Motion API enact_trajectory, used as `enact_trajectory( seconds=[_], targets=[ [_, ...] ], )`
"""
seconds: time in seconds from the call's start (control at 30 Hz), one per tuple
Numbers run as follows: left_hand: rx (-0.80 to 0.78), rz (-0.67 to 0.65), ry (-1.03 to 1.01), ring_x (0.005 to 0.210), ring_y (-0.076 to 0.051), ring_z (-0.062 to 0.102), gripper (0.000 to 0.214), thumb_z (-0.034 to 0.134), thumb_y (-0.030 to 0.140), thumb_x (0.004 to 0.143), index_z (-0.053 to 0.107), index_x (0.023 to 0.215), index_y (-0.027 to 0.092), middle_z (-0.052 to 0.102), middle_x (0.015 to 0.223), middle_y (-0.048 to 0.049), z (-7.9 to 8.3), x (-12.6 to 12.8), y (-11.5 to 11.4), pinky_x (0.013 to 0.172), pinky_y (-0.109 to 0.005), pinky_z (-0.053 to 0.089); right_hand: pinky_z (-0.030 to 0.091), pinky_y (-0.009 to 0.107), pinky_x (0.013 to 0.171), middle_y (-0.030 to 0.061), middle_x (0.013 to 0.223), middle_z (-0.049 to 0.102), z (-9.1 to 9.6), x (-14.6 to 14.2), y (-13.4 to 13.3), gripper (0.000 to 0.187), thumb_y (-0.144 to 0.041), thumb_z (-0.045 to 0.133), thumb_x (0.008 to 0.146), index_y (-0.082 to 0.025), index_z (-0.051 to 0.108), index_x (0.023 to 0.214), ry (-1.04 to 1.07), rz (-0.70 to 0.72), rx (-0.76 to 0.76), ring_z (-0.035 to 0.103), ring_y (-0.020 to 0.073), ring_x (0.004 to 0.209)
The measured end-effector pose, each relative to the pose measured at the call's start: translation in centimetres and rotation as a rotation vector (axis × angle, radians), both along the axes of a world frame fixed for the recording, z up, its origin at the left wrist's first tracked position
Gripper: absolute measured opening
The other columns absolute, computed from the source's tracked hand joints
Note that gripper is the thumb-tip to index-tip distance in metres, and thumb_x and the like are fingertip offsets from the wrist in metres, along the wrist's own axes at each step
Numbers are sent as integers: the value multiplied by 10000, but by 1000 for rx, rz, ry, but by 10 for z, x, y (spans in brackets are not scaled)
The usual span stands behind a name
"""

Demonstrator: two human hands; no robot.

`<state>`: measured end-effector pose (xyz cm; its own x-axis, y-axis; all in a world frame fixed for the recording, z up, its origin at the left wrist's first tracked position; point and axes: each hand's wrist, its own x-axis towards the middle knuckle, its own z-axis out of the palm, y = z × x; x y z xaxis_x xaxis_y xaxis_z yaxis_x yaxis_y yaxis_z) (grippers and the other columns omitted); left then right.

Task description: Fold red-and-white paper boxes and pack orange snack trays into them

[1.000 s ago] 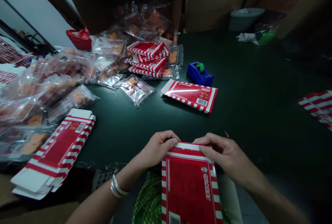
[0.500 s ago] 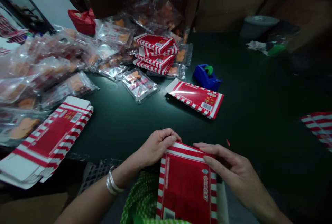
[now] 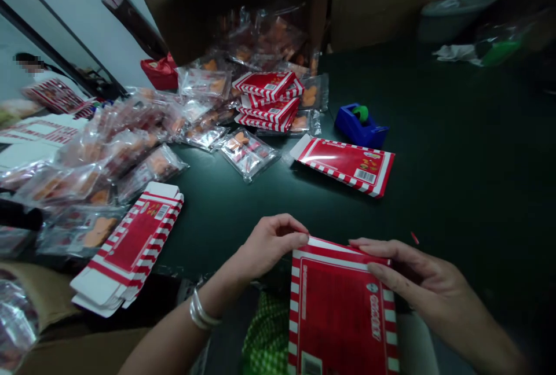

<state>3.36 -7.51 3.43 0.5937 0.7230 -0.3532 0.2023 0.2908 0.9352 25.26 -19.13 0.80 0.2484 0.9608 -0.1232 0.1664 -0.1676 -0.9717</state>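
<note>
In the upper middle of the frame, a cardboard box (image 3: 186, 19) contains many clear packets (image 3: 278, 36) with orange-brown pieces. Another carton (image 3: 52, 294), at the lower left, holds shiny clear wrapping (image 3: 15, 317). The left hand (image 3: 275, 246) pinches the upper left corner of a red box (image 3: 341, 311), lower centre-right; the right hand (image 3: 421, 276) grips its upper right corner, thumb in front. This box has red-and-white striped sides and a barcode near the bottom.

red carton (image 3: 341, 311), white-striped edges, printed face up, white sliver at far end, lower centre-right
</note>
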Motion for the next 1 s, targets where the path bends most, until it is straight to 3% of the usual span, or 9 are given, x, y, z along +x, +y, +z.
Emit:
enact_trajectory(
  seconds=[0.13, 0.27, 0.4, 0.5, 0.6, 0.73, 0.9, 1.0],
  targets=[
    [-38, -110, 63, 563, -101, 528, 103, 733, 224, 632, 680, 652, 138, 625, 601, -1, 9, 3, 20, 558, -228, 408, 604, 348, 779, 93, 1036, 733, 4, -1, 0, 313, -529, 710, 706, -267, 765, 868, -4, 67, 19, 689, 292, 955],
    [-24, -103, 91, 513, -95, 509, 53, 701, 181, 639, 671, 617, 144, 612, 556, 10, 7, 8, 21, 552, -241, 406, 592, 372, 813, 92, 1047, 730, 4, -1, -4, 311, -526, 711, 705, -272, 764, 877, -15, 41, 36, 689, 293, 953],
    [327, -46, 168, 588, -124, 553, 104, 616, 162, 744, 687, 667, 154, 653, 629, -8, 4, 13, 2, 588, -250, 421, 593, 379, 807, 97, 1036, 731, 1, 1, -4, 327, -539, 719, 689, -267, 764, 863, -16, 14, 27, 687, 304, 956],
    [521, 12, 163, 767, -161, 632, 182, 536, 222, 858, 713, 849, 181, 720, 837, -35, -1, 11, -20, 727, -267, 469, 597, 356, 790, 98, 1024, 734, -1, 4, -4, 306, -525, 711, 705, -262, 764, 852, -7, 22, 19, 688, 297, 953],
    [407, 97, 40, 967, -184, 648, 172, 543, 233, 869, 698, 932, 196, 713, 1056, -53, -10, 6, -39, 878, -278, 477, 585, 367, 821, 101, 1030, 733, -3, 6, -8, 307, -519, 691, 729, -256, 763, 871, -25, 45, 14, 686, 295, 959],
    [308, 197, -39, 1002, -191, 648, 128, 587, 193, 828, 697, 892, 181, 709, 1064, -68, -23, -4, -45, 904, -294, 483, 558, 375, 872, 94, 1047, 729, -5, 5, -10, 289, -494, 694, 733, -252, 761, 876, -33, 98, -13, 673, 287, 999],
    [171, 82, -10, 903, -191, 651, 155, 609, 276, 824, 692, 882, 159, 718, 988, -77, -19, -7, -25, 816, -281, 494, 541, 354, 879, 90, 1024, 733, 1, -5, 6, 292, -494, 638, 789, -245, 764, 873, 26, 126, 5, 678, 258, 962],
    [316, -8, 91, 872, -191, 638, 270, 513, 348, 886, 707, 901, 161, 720, 924, -70, -19, -5, -21, 815, -274, 471, 519, 372, 899, 84, 1044, 726, -4, -18, 15, 298, -480, 593, 830, -240, 757, 897, 129, 137, 33, 664, 260, 985]
  ],
)
